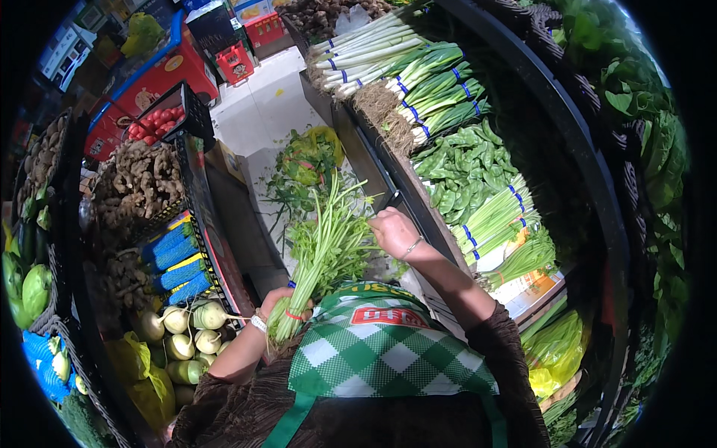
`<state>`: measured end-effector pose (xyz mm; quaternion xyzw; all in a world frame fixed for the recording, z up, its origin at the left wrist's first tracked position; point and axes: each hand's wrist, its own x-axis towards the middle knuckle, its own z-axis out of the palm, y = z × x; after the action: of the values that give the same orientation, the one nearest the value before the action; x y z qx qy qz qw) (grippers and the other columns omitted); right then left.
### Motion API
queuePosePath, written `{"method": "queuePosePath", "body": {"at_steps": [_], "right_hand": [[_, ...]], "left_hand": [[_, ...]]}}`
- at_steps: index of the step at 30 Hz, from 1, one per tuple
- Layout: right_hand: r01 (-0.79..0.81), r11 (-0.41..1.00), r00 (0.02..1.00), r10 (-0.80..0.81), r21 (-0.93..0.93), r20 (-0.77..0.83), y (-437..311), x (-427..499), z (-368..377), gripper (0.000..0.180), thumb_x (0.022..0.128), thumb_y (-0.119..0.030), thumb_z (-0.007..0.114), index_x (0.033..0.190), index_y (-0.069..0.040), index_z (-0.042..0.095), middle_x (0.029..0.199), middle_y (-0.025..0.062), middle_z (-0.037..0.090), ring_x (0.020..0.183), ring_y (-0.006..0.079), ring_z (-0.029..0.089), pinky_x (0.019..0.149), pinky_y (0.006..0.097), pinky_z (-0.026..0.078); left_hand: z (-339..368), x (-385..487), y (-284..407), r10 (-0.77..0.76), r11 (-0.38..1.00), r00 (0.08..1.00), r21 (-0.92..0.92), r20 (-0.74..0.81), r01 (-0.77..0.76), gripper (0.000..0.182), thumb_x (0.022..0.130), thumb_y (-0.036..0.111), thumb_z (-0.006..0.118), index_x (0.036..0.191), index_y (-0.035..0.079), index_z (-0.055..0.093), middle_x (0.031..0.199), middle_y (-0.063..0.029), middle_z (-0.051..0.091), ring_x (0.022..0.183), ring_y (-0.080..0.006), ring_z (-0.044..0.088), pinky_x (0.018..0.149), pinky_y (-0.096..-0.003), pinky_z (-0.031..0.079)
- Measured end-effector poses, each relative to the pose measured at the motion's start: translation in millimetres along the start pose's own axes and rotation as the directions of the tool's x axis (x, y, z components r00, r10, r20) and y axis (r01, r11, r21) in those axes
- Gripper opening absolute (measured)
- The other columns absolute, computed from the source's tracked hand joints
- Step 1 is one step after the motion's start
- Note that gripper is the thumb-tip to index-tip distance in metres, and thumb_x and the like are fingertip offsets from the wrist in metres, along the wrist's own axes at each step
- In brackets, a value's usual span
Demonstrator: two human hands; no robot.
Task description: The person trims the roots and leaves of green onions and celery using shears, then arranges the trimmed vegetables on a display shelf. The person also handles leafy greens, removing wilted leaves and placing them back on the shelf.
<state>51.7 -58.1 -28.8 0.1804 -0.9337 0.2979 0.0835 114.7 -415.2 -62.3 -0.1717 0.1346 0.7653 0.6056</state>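
Note:
My left hand [274,301] grips a leafy bunch of Chinese celery [323,246] near its root end, in front of my green-and-white checked apron [386,353]. A red tie [293,315] binds the stalks by that hand, and a bit of blue tape shows at the fingers. The thin stalks slant up and away from me, with leaves spreading to the right. Beside those leaves is my right hand [397,234], its fingers curled and the thumb near the forefinger. Whether a leaf or stem is pinched there is too small to tell.
Beyond the bunch, greens in a yellow bag [313,154] and loose trimmings lie on the tiled floor [252,115]. Racks flank me: leeks [364,53], flat green beans [468,168] and tied stalks [498,218] right; ginger [140,179], blue-netted packs [176,260] and round radishes [179,347] left.

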Motion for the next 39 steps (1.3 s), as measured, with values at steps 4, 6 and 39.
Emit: {"method": "queuePosePath", "body": {"at_steps": [4,6,39], "right_hand": [[-0.165,0.959,0.976,0.125,-0.231,-0.176,3,12,1,0.009,0.069,-0.007,0.058,0.064,-0.005,0.065,0.070,0.0169,0.064,0.065,0.0354,0.061,0.064,0.0432,0.051],[-0.377,0.882,0.916,0.311,-0.283,-0.253,17,24,-9,0.011,0.072,-0.009,0.059,0.064,-0.004,0.065,0.068,0.0182,0.063,0.064,0.0380,0.061,0.064,0.0433,0.052],[-0.587,0.715,0.694,0.686,0.379,-0.219,60,54,-25,0.030,0.089,-0.025,0.061,0.100,0.004,0.063,0.091,0.0186,0.069,0.076,0.0310,0.065,0.071,0.0382,0.051]], "left_hand": [[0,-1,-4,0.087,0.993,0.989,0.085,-0.117,-0.077,0.044,0.083,0.030,0.051,0.108,-0.004,0.063,0.096,-0.0199,0.067,0.080,-0.0326,0.062,0.069,-0.0362,0.052],[2,-4,-6,0.101,0.990,0.992,0.106,-0.082,-0.092,0.043,0.084,0.029,0.050,0.108,-0.006,0.063,0.095,-0.0200,0.067,0.084,-0.0315,0.065,0.068,-0.0357,0.054],[3,-4,-19,0.344,0.923,0.923,-0.243,0.175,-0.298,0.039,0.091,0.032,0.041,0.106,0.001,0.059,0.090,-0.0127,0.059,0.068,-0.0237,0.057,0.060,-0.0352,0.050]]}}
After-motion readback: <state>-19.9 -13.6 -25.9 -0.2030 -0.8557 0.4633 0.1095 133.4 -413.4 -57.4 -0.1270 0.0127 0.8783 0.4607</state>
